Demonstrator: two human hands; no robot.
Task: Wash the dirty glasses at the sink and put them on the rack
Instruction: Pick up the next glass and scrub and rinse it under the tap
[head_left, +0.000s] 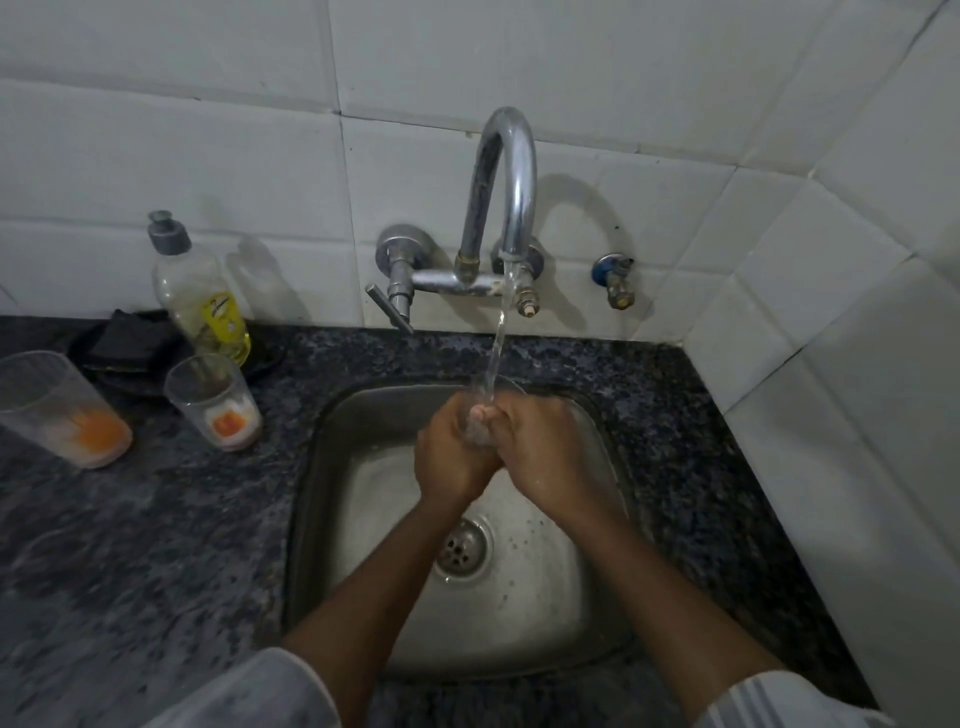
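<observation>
Our fingers (480, 415) wrap a clear glass (491, 395), left hand (452, 452) and right hand (540, 441) pressed together around it under the tap (511, 182) stream, above the steel sink (332, 467). At the table's (156, 545) left edge stand two dirty glasses (213, 400) (57, 410), a dish soap bottle (200, 291) behind them.

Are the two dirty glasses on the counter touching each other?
Apart. The head view shows bare counter between the left glass and the right glass.
</observation>
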